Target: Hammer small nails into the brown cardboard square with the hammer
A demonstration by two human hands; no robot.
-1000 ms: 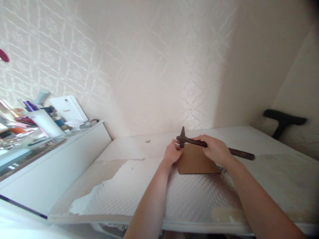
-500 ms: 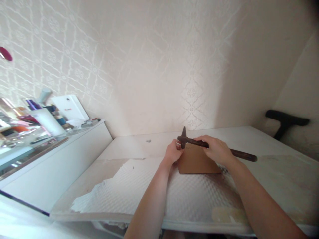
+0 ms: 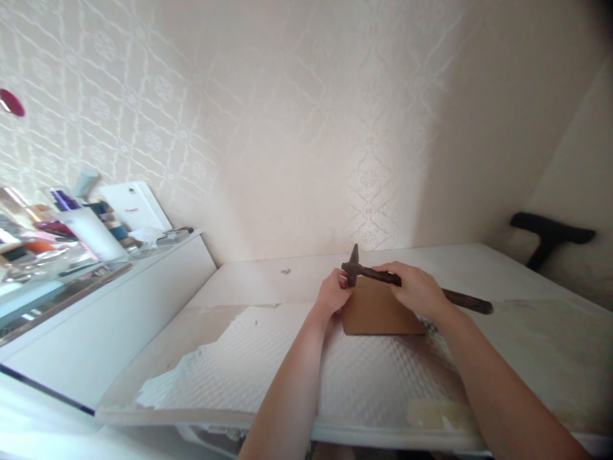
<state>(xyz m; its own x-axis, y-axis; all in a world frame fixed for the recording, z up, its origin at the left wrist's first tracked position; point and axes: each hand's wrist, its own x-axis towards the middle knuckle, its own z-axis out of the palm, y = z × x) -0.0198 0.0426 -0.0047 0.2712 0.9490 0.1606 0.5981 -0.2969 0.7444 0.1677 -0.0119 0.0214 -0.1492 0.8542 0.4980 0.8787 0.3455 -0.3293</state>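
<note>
My right hand (image 3: 421,291) is wrapped around the dark handle of a hammer (image 3: 467,301). The hammer's metal head is over the upper left corner of a brown board (image 3: 383,313), its pointed end up. At that corner my left hand (image 3: 334,291) has its fingers drawn together right beside the hammer head. What those fingers pinch, if anything, is hidden behind the head. A few small dark marks show along the board's top edge. The board lies on a white textured sheet (image 3: 230,358).
Small metal bits (image 3: 285,271) lie on the white table (image 3: 253,281) to the left. A higher white cabinet (image 3: 158,300) at left carries bottles and a white box (image 3: 136,207). A black T-shaped object (image 3: 550,229) stands at the right. A patterned wall rises behind.
Almost nothing differs. Both hands, the hammer and the board keep their places, with only a slight shift of the view.
</note>
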